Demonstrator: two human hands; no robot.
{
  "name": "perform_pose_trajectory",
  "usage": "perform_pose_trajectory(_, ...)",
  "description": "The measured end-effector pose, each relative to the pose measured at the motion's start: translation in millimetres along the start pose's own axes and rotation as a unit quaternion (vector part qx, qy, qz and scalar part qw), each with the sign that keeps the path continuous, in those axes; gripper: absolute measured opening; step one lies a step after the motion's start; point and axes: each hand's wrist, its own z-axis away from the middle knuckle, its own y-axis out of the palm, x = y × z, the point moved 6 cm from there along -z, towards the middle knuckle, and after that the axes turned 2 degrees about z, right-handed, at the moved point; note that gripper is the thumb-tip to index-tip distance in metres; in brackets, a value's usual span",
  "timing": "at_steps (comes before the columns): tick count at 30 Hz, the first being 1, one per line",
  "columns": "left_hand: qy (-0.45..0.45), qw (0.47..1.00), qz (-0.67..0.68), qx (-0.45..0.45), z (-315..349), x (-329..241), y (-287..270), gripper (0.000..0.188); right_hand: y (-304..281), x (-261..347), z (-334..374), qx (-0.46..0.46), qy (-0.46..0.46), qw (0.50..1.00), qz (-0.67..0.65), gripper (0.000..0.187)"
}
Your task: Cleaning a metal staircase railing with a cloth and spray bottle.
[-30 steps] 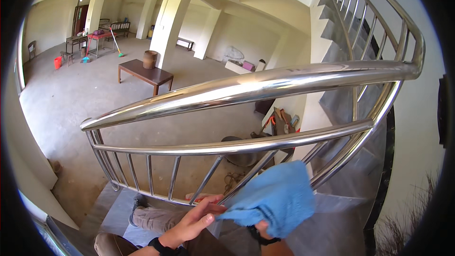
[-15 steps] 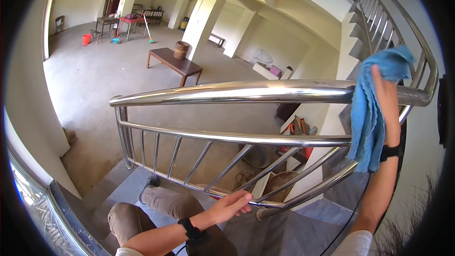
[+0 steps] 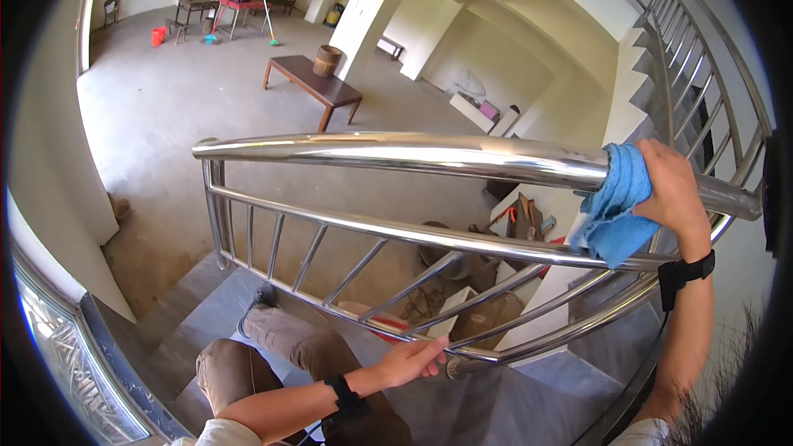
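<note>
My right hand (image 3: 671,190) is closed on a blue cloth (image 3: 621,194), pressing it round the thick steel handrail (image 3: 396,153) near its right end. The cloth's loose end hangs in front of the rail, down to the middle bar (image 3: 413,235). My left hand (image 3: 413,362) is low, its fingers loosely curled together, with nothing visible in them. Its fingertips are beside the lower bar (image 3: 471,353); whether they touch it I cannot tell. A black band (image 3: 687,272) circles my right wrist, and another (image 3: 341,392) my left.
Grey stair treads (image 3: 462,413) lie under me, and more stairs (image 3: 640,107) rise at the right. Beyond the railing stand a brown table (image 3: 310,78) with a wooden bucket (image 3: 327,60), and a red bucket (image 3: 158,36). A basket (image 3: 489,320) and tools (image 3: 522,219) sit below the railing.
My right hand has come down with the cloth, which was draped loosely over the rail and is now bunched round it. My left hand has barely moved. The view has shifted slightly.
</note>
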Motion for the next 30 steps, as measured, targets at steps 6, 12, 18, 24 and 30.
perform_pose_trajectory(6,-0.030,0.999,-0.007,0.016,-7.7,0.1,18.4,0.072,15.7,48.5,-20.5,-0.061,-0.031,0.997,0.026,0.069)
perform_pose_trajectory(12,-0.048,0.996,-0.060,0.043,-13.0,-3.4,26.9,0.071,61.5,143.5,-71.9,-0.120,0.003,0.992,0.036,0.071)
perform_pose_trajectory(18,0.056,0.989,-0.134,0.011,-7.6,3.6,23.6,0.073,113.2,314.9,-176.6,-0.139,0.035,0.990,-0.012,0.014)
perform_pose_trajectory(24,0.365,0.902,-0.222,-0.063,-26.1,37.8,35.3,0.043,134.9,415.8,-232.3,-0.065,0.084,0.994,0.009,0.026)
perform_pose_trajectory(30,0.189,0.977,-0.100,-0.020,-41.6,58.4,17.5,0.049,130.6,429.0,-231.8,-0.080,0.050,0.995,0.015,0.031)
